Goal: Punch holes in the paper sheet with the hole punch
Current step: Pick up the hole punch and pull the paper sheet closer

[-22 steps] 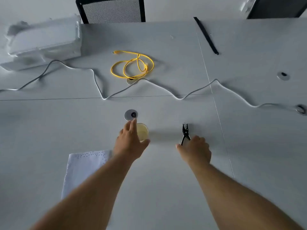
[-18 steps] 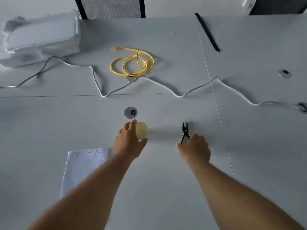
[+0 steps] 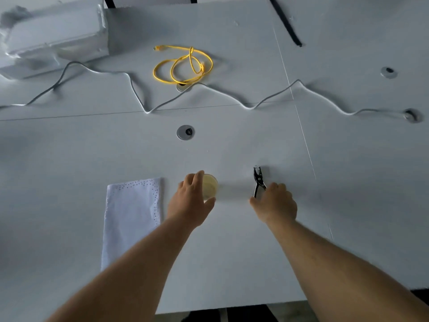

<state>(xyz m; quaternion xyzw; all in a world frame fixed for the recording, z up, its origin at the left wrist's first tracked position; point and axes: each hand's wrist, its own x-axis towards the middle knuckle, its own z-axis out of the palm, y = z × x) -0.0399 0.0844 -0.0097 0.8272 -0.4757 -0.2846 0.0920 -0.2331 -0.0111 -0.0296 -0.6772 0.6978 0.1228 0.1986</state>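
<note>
A white paper sheet (image 3: 132, 212) lies flat on the table at my left, with rows of small punched holes along its far and right edges. The black plier-type hole punch (image 3: 258, 180) lies on the table, its jaws pointing away from me. My right hand (image 3: 275, 204) is on its handles, fingers curled around them. My left hand (image 3: 190, 201) grips a small round yellowish container (image 3: 210, 185) standing between the paper and the punch.
The white table (image 3: 232, 252) ends just below my forearms. Farther off lie a coiled yellow cable (image 3: 183, 65), a long white cable (image 3: 232, 98), several round cable grommets (image 3: 185, 132), a wrapped white box (image 3: 53, 36) at the far left and a black strip (image 3: 286, 22).
The camera has tilted down, so everything sits higher in view. Both hands have drawn slightly toward me with the container and the punch. The paper has not moved.
</note>
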